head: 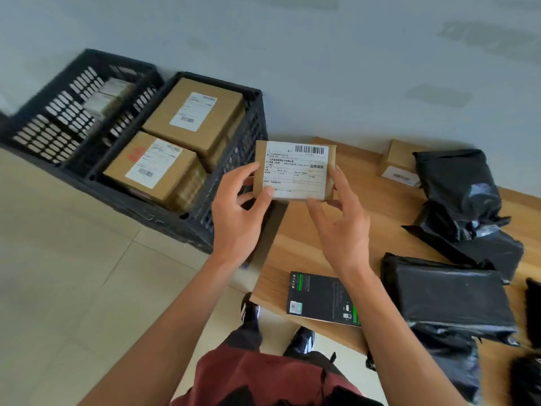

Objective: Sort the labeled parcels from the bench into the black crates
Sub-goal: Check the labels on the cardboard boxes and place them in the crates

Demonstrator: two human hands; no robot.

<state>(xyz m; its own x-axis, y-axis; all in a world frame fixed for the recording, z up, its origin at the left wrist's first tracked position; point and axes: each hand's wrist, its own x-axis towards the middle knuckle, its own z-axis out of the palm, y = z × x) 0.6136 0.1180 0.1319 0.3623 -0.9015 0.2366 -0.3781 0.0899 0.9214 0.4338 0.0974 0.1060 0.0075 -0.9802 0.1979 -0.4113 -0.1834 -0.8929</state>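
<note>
A small brown cardboard parcel (295, 168) with a white barcode label faces me, held in the air between both hands. My left hand (237, 212) grips its left edge and my right hand (339, 218) grips its right and lower edge. It hovers over the left end of the wooden bench (377, 218), beside the nearer black crate (234, 174), which holds two labeled brown boxes (187, 133). A second black crate (67, 112) stands further left with pale parcels inside.
On the bench lie a black printed box (322, 298), several black plastic mailer bags (450, 297) and a small brown labeled box (399, 164) at the back. Tiled floor lies to the left. My shoes and red garment are below.
</note>
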